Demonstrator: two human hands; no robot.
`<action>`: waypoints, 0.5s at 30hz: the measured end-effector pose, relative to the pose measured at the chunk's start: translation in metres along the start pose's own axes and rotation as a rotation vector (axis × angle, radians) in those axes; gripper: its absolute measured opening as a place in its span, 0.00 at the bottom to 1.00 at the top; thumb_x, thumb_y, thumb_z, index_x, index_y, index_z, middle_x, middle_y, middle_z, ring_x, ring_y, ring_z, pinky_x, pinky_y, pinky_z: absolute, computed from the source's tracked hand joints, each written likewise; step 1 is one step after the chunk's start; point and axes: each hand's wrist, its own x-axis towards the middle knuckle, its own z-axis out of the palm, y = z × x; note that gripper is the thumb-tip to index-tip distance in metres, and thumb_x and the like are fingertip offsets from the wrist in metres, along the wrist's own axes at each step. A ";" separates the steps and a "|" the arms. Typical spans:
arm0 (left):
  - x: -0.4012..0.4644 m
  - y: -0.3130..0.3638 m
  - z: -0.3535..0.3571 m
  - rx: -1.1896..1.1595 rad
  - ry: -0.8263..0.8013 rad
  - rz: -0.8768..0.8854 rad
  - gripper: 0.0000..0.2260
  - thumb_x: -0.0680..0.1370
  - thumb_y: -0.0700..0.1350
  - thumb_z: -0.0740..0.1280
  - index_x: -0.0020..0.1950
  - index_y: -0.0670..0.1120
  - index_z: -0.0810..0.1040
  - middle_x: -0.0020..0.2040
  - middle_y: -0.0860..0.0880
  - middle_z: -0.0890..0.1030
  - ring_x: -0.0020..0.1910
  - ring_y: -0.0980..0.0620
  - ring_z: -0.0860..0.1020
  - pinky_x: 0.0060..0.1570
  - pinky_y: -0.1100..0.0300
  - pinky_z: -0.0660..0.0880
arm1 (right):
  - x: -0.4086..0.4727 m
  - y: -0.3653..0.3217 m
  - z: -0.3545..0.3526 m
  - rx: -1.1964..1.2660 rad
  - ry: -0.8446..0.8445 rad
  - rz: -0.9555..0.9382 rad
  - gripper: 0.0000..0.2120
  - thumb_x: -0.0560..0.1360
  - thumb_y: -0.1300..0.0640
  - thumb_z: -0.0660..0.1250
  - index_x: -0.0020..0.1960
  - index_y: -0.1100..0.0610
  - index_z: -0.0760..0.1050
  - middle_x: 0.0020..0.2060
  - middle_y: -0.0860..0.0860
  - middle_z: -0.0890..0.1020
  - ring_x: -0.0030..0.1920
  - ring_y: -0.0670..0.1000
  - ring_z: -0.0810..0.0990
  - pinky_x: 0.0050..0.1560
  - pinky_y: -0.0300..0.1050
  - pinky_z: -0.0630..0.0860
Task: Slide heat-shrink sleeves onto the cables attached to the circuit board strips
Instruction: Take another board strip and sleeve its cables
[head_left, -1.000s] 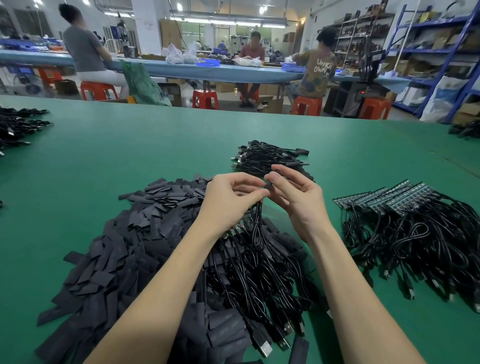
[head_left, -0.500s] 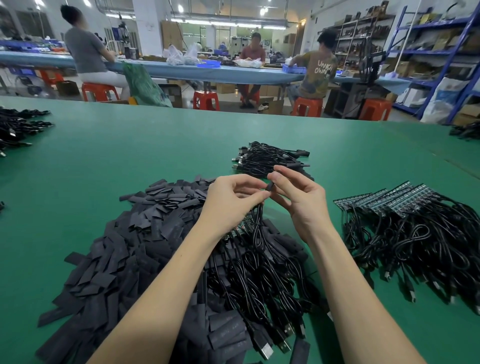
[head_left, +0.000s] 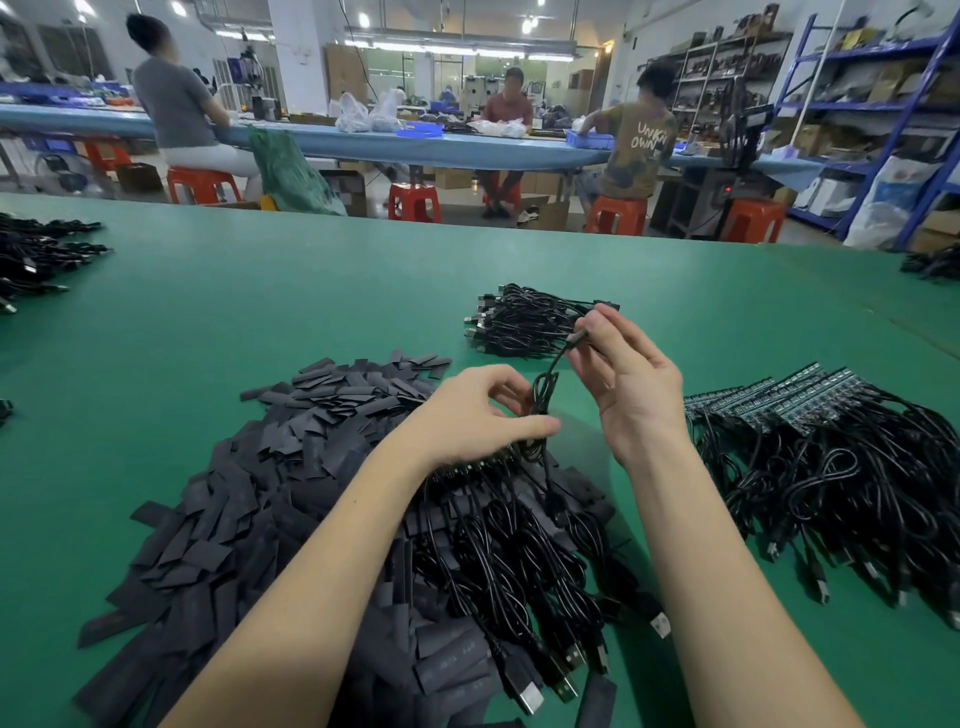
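The cable (head_left: 545, 384) ran up and rightward from the left hand (head_left: 480, 415), which gripped its lower run above the strip, to the right hand (head_left: 623, 374), which pinched its plug end. Whether a sleeve sat on it was unclear. Flat matte sleeves (head_left: 291, 467) lay heaped left; glossy cords tangled below on green table (head_left: 234, 322).

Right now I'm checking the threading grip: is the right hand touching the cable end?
Touching. The head view shows the right hand raised above the pile, its thumb and fingertips pinching the cable near its upper end, with no gap between them.
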 end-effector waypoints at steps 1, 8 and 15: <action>0.001 0.000 0.001 0.011 0.003 0.006 0.12 0.70 0.61 0.77 0.47 0.59 0.80 0.47 0.59 0.83 0.38 0.64 0.79 0.52 0.59 0.78 | 0.000 -0.002 -0.001 0.004 0.011 -0.006 0.10 0.73 0.66 0.74 0.55 0.61 0.82 0.46 0.57 0.85 0.44 0.52 0.83 0.44 0.40 0.83; 0.013 0.008 -0.002 -0.150 0.167 0.049 0.06 0.75 0.49 0.76 0.49 0.56 0.80 0.43 0.56 0.85 0.35 0.64 0.80 0.41 0.65 0.76 | 0.009 -0.009 -0.020 0.028 0.103 0.002 0.21 0.76 0.60 0.74 0.67 0.60 0.75 0.45 0.53 0.86 0.40 0.50 0.85 0.41 0.39 0.82; 0.083 0.029 -0.017 0.007 0.325 0.074 0.07 0.76 0.45 0.74 0.49 0.49 0.76 0.39 0.48 0.82 0.38 0.54 0.77 0.42 0.61 0.72 | 0.019 -0.002 -0.039 -0.100 0.182 0.193 0.17 0.77 0.57 0.72 0.64 0.57 0.75 0.52 0.53 0.87 0.40 0.52 0.86 0.36 0.40 0.83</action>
